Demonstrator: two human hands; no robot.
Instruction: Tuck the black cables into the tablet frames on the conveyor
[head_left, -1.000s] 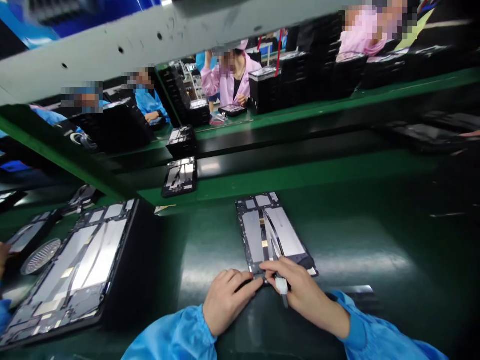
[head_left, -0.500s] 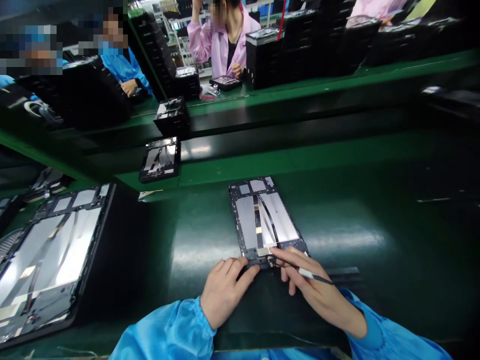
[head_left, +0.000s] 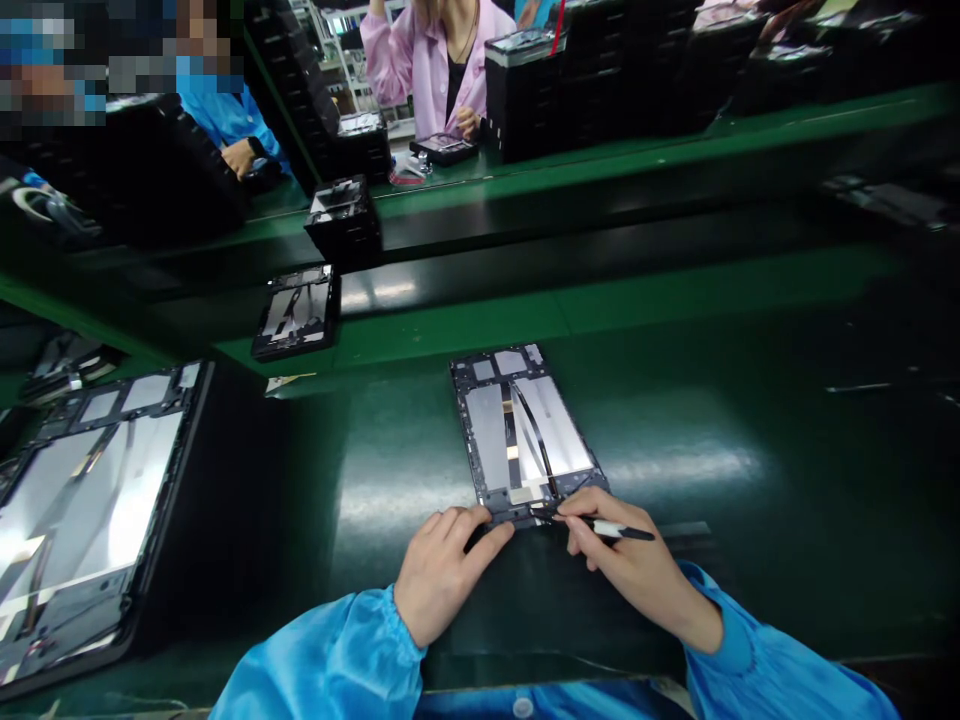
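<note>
An opened tablet [head_left: 491, 445] with black frame, silver inner plates and dark ribbon cables lies on the green bench in front of me. My left hand [head_left: 446, 565] grips its near left corner, thumb along the bottom edge and fingers at the side. In my right hand [head_left: 626, 560] is a pair of black tweezers [head_left: 611, 529] with a white band, pinched like a pen. Their tip points at the lower edge of the tablet, near a small pale patch; the exact contact is too small to make out.
A tall stack of similar opened tablets [head_left: 90, 500] stands at my left. Another tablet [head_left: 296, 310] and a small stack [head_left: 343, 215] sit farther back. Across the raised green ledge [head_left: 600, 165], people in pink and blue work beside dark stacks. A thin tool [head_left: 859, 388] lies far right.
My right index finger has drawn back from the pale patch, and the tweezers now lie flatter, tip at the tablet's lower edge. My left hand keeps its hold; the view has shifted slightly.
</note>
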